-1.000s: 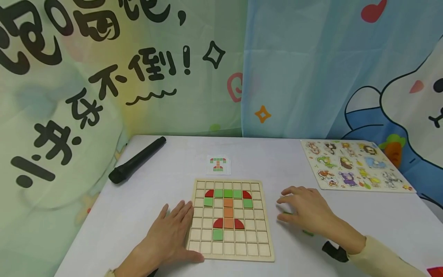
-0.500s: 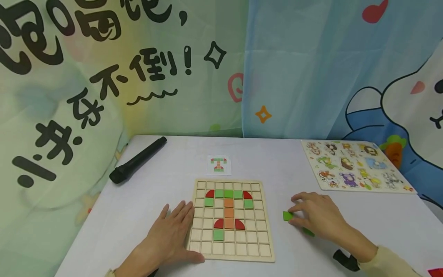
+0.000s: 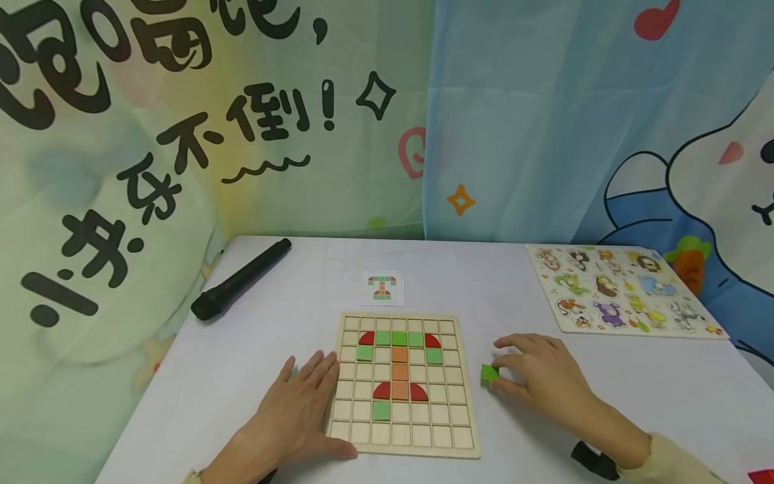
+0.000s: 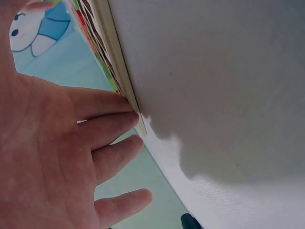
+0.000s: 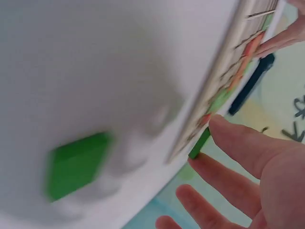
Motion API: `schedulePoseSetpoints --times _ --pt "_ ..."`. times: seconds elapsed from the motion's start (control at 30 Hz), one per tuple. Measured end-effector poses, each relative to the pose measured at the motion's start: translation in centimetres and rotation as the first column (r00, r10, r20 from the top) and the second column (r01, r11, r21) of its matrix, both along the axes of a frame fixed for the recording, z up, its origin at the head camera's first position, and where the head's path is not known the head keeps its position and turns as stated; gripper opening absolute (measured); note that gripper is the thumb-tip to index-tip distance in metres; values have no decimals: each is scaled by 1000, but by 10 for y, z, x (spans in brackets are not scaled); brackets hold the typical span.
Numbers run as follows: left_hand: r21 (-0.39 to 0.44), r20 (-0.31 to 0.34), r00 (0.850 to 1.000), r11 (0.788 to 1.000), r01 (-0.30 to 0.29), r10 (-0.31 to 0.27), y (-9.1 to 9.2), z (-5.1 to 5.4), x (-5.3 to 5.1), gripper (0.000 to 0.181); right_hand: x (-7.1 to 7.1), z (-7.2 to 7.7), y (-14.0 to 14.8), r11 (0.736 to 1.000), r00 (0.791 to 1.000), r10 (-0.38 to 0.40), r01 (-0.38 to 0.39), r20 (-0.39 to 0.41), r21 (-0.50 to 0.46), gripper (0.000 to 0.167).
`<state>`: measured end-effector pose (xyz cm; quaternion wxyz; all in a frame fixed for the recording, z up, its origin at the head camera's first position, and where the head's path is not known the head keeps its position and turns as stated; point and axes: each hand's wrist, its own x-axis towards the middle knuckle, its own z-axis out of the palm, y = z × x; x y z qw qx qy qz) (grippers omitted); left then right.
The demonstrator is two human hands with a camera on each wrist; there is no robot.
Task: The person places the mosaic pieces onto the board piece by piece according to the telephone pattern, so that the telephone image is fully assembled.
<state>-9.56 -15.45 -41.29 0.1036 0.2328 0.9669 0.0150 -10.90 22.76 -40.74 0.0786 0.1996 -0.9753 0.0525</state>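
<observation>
My right hand [image 3: 547, 376] pinches a green square tile [image 3: 489, 375] between thumb and index finger, just right of the wooden grid board [image 3: 435, 427]. In the right wrist view that tile [image 5: 200, 143] is seen edge-on, and a second green tile [image 5: 78, 164] lies on the table, hidden by the hand in the head view. My left hand [image 3: 296, 410] lies with straight fingers against the board's left edge, the thumb near its lower left corner. On the board are green squares [image 3: 399, 338], orange squares [image 3: 400, 372] in a column and red quarter-round pieces [image 3: 418, 392].
Behind the board lies a small card [image 3: 382, 288] with a coloured pattern. A black microphone-like stick [image 3: 242, 279] is at the back left, an animal picture board [image 3: 623, 289] at the back right. Something red [image 3: 760, 476] shows at the lower right edge.
My right hand first drew back right to the green tiles, then took hold of one and shifted slightly left with it, off the table. My left hand has stayed at the board's edge.
</observation>
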Motion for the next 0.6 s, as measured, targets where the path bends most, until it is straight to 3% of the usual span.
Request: schedulePoseSetpoints --times 0.27,0.6 --pt "-1 0 1000 1000 1 -1 0 0 0 129 9 10 -48 991 989 124 -127 -74 -40 25" --pt "14 16 1000 1000 -8 8 1 0 0 129 10 -3 -90 951 946 307 -309 -109 -6 25"
